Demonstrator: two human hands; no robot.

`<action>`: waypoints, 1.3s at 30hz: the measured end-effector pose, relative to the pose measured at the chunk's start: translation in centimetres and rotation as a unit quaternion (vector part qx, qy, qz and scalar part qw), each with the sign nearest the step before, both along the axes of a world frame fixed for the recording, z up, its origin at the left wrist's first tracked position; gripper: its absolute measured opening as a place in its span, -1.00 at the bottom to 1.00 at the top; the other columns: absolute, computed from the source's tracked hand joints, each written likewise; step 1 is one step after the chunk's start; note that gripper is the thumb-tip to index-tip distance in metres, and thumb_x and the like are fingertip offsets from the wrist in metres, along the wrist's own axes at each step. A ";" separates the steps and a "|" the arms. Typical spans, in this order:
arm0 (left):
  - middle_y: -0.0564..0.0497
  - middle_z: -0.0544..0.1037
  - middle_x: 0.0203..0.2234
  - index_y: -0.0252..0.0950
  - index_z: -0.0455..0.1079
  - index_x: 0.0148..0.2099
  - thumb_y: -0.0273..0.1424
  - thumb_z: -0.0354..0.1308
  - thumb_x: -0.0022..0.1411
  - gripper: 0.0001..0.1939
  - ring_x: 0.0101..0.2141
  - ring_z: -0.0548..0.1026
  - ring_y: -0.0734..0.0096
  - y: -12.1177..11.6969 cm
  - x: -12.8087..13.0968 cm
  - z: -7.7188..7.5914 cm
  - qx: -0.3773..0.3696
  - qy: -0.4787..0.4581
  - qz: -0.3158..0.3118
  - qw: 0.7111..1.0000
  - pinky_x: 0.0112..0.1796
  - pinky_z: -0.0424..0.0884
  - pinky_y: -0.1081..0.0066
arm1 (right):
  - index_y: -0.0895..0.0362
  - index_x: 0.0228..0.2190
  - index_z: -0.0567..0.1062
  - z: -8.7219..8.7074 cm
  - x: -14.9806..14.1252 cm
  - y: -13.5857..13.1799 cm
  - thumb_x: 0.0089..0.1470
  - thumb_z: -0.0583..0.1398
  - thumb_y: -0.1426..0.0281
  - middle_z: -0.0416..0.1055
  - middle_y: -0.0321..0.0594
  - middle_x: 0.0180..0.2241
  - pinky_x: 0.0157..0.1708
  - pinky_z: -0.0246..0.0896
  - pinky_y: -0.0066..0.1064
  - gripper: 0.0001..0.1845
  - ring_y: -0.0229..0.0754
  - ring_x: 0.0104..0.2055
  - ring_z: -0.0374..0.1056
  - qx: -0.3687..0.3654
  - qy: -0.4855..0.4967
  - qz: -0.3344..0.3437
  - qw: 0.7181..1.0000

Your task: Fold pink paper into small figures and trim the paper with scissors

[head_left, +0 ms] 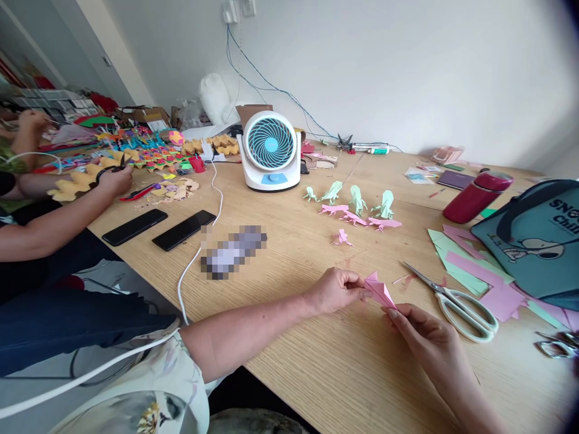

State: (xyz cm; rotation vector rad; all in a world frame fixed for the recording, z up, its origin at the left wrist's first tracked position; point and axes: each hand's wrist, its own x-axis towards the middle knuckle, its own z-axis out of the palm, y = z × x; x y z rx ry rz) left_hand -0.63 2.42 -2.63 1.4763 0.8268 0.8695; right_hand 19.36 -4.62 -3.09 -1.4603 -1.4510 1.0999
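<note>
A small piece of folded pink paper (380, 292) is held between my two hands above the table. My left hand (333, 290) pinches its left end between thumb and fingers. The lower right end is gripped by my right hand (423, 331), thumb on top. Just right of the paper lie white-handled scissors (461, 307), blades pointing up and left. Beyond my hands stand several folded green paper figures (356, 200) and pink ones (384, 223), with one small pink figure (342, 237) nearest to me.
A white fan (271, 150) stands at the back. Pink and green paper sheets (474, 268) lie under a teal bag (538, 241), near a red flask (477, 196). Two black phones (136, 227) and a white cable (183, 280) are at left, where a co-worker's hand (115, 181) holds dark-handled scissors.
</note>
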 end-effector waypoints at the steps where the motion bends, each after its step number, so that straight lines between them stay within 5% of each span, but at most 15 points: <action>1: 0.02 0.55 -0.50 -0.41 0.53 -0.39 -0.20 0.33 0.10 -0.68 -0.45 0.41 0.50 0.1 0.0 0.0 0.000 -0.003 -0.003 1.000 -0.34 0.29 0.49 | 0.11 -0.42 0.51 0.1 0.0 0.0 0.08 0.23 0.02 0.33 -0.26 -0.49 -0.51 0.01 -0.42 -0.61 -0.21 -0.45 0.16 0.002 -0.003 0.006 1.000; 19: 0.11 0.40 -0.63 -0.40 0.51 -0.36 -0.01 0.28 0.08 -0.53 -0.64 0.18 0.62 0.7 -0.3 -0.7 -0.011 0.029 0.011 0.999 -0.57 0.06 0.52 | 0.14 -0.46 0.49 0.4 -0.9 -0.2 0.12 0.18 -0.01 0.31 -0.28 -0.54 -0.52 -0.02 -0.42 -0.55 -0.24 -0.48 0.15 0.007 -0.021 0.003 1.000; 30: 0.09 0.42 -0.60 -0.39 0.47 -0.43 -0.18 0.23 0.16 -0.67 -0.54 0.29 0.55 0.6 -0.4 0.2 0.035 0.062 0.002 0.997 -0.46 0.19 0.52 | 0.16 -0.32 0.52 1.2 -0.4 0.0 0.12 0.19 0.00 0.28 -0.30 -0.50 -0.46 -0.02 -0.40 -0.56 -0.23 -0.44 0.13 -0.020 -0.001 0.039 0.999; 39: 0.11 0.38 -0.58 -0.41 0.46 -0.40 -0.27 0.20 0.18 -0.74 -0.54 0.24 0.58 0.1 -0.4 0.7 0.060 0.089 -0.042 0.993 -0.50 0.11 0.54 | 0.15 -0.48 0.47 1.6 -0.8 0.3 0.07 0.23 0.01 0.31 -0.28 -0.55 -0.47 0.05 -0.41 -0.56 -0.25 -0.48 0.15 0.014 0.046 0.022 0.999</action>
